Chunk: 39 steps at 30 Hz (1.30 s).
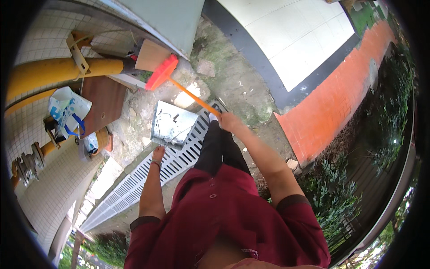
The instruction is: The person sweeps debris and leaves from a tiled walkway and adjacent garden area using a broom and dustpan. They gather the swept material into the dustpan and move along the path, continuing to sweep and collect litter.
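My right hand (230, 122) is closed round the orange stick of a broom (190, 95). Its red-orange bristle head (163, 71) points away to the far left, beside a brown board (149, 55) by the wall. My left hand (158, 154) is closed on the thin wire handle of a silver metal dustpan (169, 120). The pan is just beyond that hand, and dark bits of debris show on its inner surface. Broom head and pan are apart.
A slotted drain grating (130, 184) runs beside my feet. Yellow pipes (58, 74) line the tiled wall on the left, near a brown wooden panel (104, 101) and a white-and-blue bag (67, 110). Orange paving (322, 107) and shrubs (331, 201) lie to the right.
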Tool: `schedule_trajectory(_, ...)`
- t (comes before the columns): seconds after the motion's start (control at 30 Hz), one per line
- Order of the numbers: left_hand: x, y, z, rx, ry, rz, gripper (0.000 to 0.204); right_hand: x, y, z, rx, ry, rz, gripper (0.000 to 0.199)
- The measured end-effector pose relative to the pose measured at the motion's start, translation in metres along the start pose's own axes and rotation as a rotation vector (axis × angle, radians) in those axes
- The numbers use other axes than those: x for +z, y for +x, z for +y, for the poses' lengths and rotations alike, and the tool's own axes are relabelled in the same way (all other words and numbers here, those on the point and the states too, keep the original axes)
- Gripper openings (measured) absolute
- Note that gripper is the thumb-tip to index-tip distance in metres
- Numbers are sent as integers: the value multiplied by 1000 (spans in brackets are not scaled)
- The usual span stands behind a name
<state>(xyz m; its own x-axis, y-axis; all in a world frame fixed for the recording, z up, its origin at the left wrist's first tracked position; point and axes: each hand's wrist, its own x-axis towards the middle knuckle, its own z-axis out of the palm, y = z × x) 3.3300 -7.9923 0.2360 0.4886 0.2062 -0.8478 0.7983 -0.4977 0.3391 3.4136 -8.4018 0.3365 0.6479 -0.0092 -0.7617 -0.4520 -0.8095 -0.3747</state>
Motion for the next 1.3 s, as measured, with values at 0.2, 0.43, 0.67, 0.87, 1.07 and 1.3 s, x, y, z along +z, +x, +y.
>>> schedule_trajectory(0.2, -14, 75, -20, 80, 36, 187, 35, -11, 30, 18, 28, 86, -273, 37)
schedule_trajectory(0.43, -18, 67, -23, -31, -139, 132, 33, -77, -61, 62, 340, 371, -769, 50)
schedule_trajectory(0.67, -14, 62, -23, 14, -252, 153, 30, -73, -102, 52, 270, 318, -639, 41)
schedule_trajectory(0.87, -19, 59, -32, -21, -298, 43, 23, 50, -76, 76, -129, 136, -112, 40)
schedule_trajectory(1.07, 16, -4, -15, 39, -415, 28, 23, 11, -194, 94, 158, 339, -85, 38)
schedule_trajectory(1.3, 17, -57, 63, 153, -207, -104, 25, -4, -323, 102, 331, 584, 153, 38)
